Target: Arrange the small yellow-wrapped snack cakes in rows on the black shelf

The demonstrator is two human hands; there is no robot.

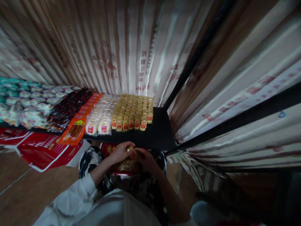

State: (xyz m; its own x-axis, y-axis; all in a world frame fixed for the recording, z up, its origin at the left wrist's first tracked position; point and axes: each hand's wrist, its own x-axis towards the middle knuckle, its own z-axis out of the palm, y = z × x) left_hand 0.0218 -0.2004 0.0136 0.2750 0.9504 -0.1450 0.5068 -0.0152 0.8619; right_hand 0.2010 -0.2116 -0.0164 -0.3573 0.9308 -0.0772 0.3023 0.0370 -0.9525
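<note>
Low in front of me, my left hand [122, 152] is closed with a small gold-wrapped snack [129, 148] between thumb and fingers. Close against it, my right hand [144, 159] curls its fingers inward; what they hold, if anything, is hidden in shadow. Both hands are over a red container [125, 173] on my lap, with several gold-wrapped pieces [126, 165] inside. Just beyond my hands, rows of gold-wrapped snacks [133, 113] stand on a black shelf [162, 125].
Left along the shelf lie white-wrapped round cakes [103, 125], an orange packet [76, 125], dark packets [68, 108] and white-and-green packets [35, 100]. A red bag [47, 149] sits below. Striped printed sheeting [131, 47] and dark frame bars [195, 59] surround the shelf.
</note>
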